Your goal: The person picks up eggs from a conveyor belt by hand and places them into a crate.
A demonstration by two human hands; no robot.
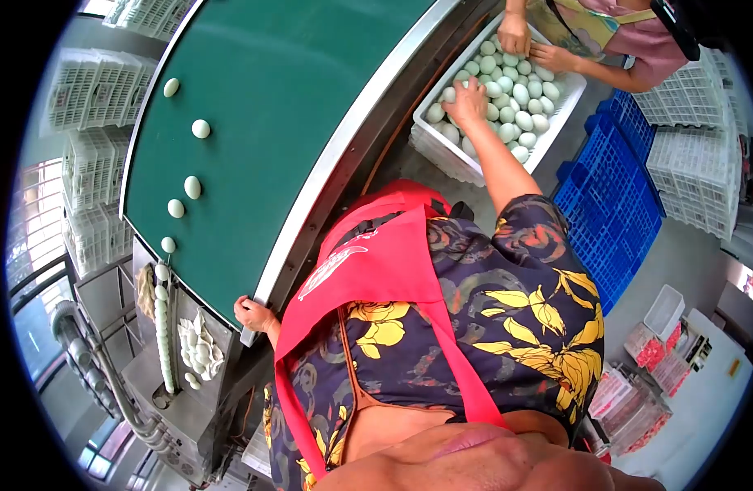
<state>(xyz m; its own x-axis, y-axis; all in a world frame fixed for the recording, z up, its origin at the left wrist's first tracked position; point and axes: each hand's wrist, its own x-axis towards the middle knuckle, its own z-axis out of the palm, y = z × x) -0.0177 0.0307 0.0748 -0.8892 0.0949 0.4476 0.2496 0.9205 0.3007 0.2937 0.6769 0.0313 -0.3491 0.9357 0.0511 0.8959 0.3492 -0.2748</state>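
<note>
My left hand is closed over the metal rim at the near corner of the green conveyor belt. My right hand reaches into a white plastic crate heaped with pale green-white eggs. Its fingers are curled around an egg near the crate's left side, partly hidden by the hand. Across the crate, a co-worker's two hands rest among the eggs at the far side. Several eggs lie spaced out along the left part of the belt.
At the belt's lower end, a narrow channel holds a row of eggs, beside a cloth with more eggs on it. White crates are stacked at left and right. A blue plastic pallet lies on the floor at right.
</note>
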